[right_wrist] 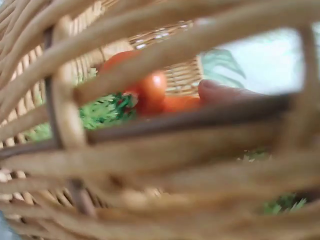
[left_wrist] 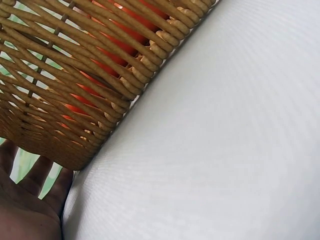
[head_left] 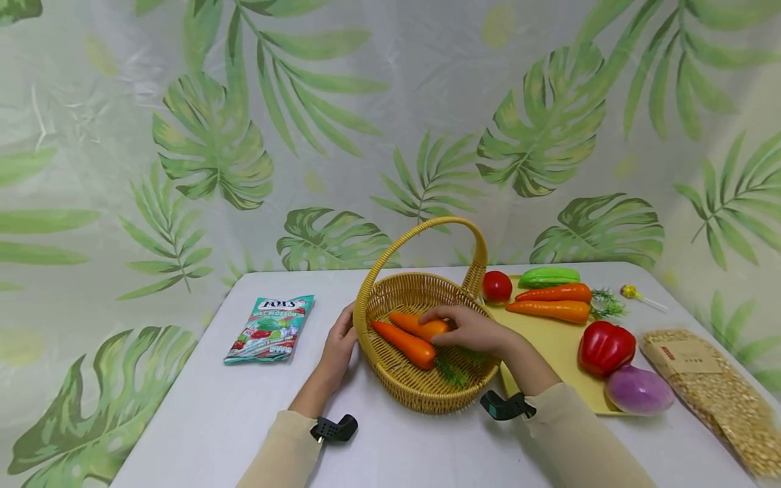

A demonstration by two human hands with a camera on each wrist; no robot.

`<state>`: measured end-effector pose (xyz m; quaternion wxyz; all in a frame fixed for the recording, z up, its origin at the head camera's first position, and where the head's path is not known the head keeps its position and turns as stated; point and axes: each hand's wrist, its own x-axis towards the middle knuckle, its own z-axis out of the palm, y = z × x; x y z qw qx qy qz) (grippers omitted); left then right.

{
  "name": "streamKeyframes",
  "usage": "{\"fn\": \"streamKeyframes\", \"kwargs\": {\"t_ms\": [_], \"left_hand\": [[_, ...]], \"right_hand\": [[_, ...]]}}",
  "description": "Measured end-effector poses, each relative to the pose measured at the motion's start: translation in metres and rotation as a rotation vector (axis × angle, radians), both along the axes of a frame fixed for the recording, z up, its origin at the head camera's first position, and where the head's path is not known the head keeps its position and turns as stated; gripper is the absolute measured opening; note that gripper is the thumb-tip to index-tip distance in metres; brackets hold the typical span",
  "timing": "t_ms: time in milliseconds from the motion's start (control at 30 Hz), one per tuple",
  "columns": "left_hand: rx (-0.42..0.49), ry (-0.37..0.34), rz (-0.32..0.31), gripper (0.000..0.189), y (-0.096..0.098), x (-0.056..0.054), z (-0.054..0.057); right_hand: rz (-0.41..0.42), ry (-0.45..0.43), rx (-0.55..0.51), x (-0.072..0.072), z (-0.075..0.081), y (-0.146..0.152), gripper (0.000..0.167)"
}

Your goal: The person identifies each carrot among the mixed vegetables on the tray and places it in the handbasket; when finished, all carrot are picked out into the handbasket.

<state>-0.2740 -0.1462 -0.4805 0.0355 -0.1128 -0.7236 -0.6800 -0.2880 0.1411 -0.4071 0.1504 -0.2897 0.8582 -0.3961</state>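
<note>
A yellow wicker basket (head_left: 421, 400) with a tall arched handle stands at the table's middle. Two orange carrots lie inside, the front carrot (head_left: 405, 344) slanting down to its green leaves, with its red-orange body showing through the weave in the left wrist view. My right hand (head_left: 472, 330) reaches in over the basket's right rim and holds the rear carrot (head_left: 399, 320) by its thick end. At the basket's left side, my left hand (head_left: 339, 339) rests its fingers against the outer wall. Those extended fingers (left_wrist: 37, 175) meet the wicker low down in the left wrist view.
Right of the basket, a yellow board (head_left: 552, 339) bears a tomato (head_left: 497, 287), a green vegetable (head_left: 549, 276), two more carrots, a red bell pepper (head_left: 606, 348) and a purple onion (head_left: 638, 390). A lollipop (head_left: 630, 291) and grain bag (head_left: 710, 386) lie farther right; a candy bag (head_left: 270, 329) lies left.
</note>
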Motion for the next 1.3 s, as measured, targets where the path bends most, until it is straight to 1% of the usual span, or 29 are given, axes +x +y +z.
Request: {"fn": "streamKeyframes", "kwargs": {"t_ms": [100, 233, 300, 367, 567, 867, 1033, 1300], "left_hand": [[0.001, -0.007, 0.001, 0.045, 0.0001, -0.0004, -0.0005], [-0.001, -0.010, 0.005, 0.044, 0.0006, -0.0007, -0.0002], [0.000, -0.007, 0.004, 0.044, 0.0010, -0.0006, 0.0004], [-0.003, -0.006, 0.004, 0.044, 0.0015, -0.0001, 0.0012], [0.001, -0.011, -0.001, 0.044, 0.0024, 0.0014, 0.0016], [-0.006, 0.007, 0.006, 0.043, 0.0019, 0.0004, 0.0009], [-0.015, 0.005, 0.008, 0.043, 0.0016, 0.0012, 0.0012], [-0.013, 0.006, 0.007, 0.044, 0.0011, 0.0015, 0.0012]], "right_hand": [[0.005, -0.030, 0.029, -0.0006, -0.0026, -0.0033, 0.036], [0.041, -0.030, 0.074, 0.0001, -0.0049, -0.0055, 0.039], [0.071, -0.013, 0.089, 0.0005, -0.0056, -0.0060, 0.041], [0.088, -0.023, 0.090, 0.0012, -0.0063, -0.0061, 0.042], [0.104, -0.052, 0.097, 0.0015, -0.0101, -0.0058, 0.046], [0.135, -0.090, 0.081, 0.0032, -0.0078, -0.0081, 0.050], [0.128, -0.081, 0.084, 0.0028, -0.0087, -0.0085, 0.050], [0.089, -0.032, 0.076, 0.0032, -0.0089, -0.0089, 0.042]]}}
